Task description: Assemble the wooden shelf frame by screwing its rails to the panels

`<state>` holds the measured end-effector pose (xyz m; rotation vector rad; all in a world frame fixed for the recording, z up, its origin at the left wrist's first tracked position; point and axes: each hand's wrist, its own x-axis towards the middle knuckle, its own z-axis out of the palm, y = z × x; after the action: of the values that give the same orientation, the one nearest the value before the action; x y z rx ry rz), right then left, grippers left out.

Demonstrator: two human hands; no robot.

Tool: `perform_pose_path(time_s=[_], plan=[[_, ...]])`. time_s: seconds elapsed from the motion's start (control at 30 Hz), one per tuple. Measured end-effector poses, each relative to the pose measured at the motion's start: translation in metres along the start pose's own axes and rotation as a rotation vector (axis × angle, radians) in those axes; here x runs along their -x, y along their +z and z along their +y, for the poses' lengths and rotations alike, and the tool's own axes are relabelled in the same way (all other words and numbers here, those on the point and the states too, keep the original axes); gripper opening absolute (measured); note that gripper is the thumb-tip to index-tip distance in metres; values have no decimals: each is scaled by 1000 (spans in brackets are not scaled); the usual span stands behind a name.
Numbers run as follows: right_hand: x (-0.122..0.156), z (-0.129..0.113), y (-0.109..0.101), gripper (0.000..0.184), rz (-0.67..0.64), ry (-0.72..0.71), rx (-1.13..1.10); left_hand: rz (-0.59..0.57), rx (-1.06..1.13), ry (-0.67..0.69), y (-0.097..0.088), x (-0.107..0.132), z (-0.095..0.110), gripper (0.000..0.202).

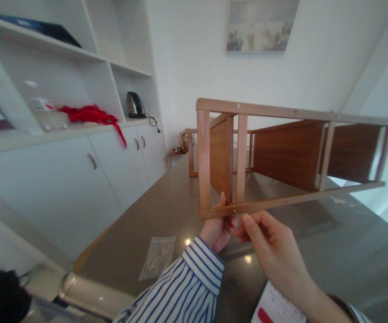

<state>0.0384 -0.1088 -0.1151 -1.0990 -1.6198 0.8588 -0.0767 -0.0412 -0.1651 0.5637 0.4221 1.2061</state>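
Observation:
A wooden shelf rack [240, 157] with brown panels lies on its side on the table, its slatted frame toward me. My left hand [218, 229] is closed round the lower rail near its left corner, thumb on the inner side and fingers beneath. My right hand [271, 244] pinches at a small metal screw [235, 212] on the outside of that rail, just below an upright slat. The fingertips partly hide the screw. One visible screw head [238, 106] sits in the top rail.
Left of my sleeve, a clear zip bag [158, 258] of small brass-coloured hardware lies on the grey table [126, 242]. A white-and-red printed paper [276, 305] is under my right wrist. White cabinets with a kettle [134, 105] and red cloth [89, 115] line the left.

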Motion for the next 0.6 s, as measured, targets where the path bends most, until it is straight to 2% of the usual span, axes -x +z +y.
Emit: perform_pose_path(time_s=[0.13,0.33,0.4,0.5,0.6], plan=[[-1,-1,-1,34,-33,22,-71,4,9,16,1,1,0,47],[-4,-3,-16,23,-158,-73,157,25,2,5,-1,2,-2,44],[-5,-3,-22,21,-157,-193,291,37,10,12,-2,2,-3,41],[-8,-3,-30,21,-181,-502,569,19,32,45,-4,1,-4,38],[-11,-3,-37,25,-261,-792,803,10,41,43,-7,-1,-6,36]])
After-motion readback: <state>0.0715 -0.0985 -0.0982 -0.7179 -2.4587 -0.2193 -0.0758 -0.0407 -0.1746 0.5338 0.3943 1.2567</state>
